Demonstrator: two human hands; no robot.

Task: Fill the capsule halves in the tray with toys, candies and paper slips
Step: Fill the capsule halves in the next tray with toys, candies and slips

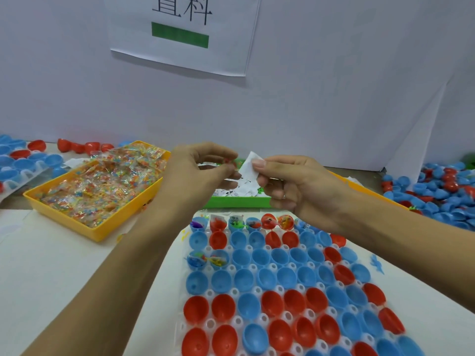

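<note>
Pinching a paper slip (248, 167) between thumb and fingers, right hand (290, 186) hovers over the green bin (239, 201); left hand (198, 173) pinches its edge; next, drop it into a capsule half in the tray (257, 268)

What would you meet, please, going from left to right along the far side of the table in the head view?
Yellow tray of candy packets → left hand → paper slip → right hand → pile of loose capsule halves.

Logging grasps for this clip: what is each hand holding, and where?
Right hand pinches a white paper slip by its right edge. Left hand touches the slip's left side; whether it holds anything cannot be told.
</note>
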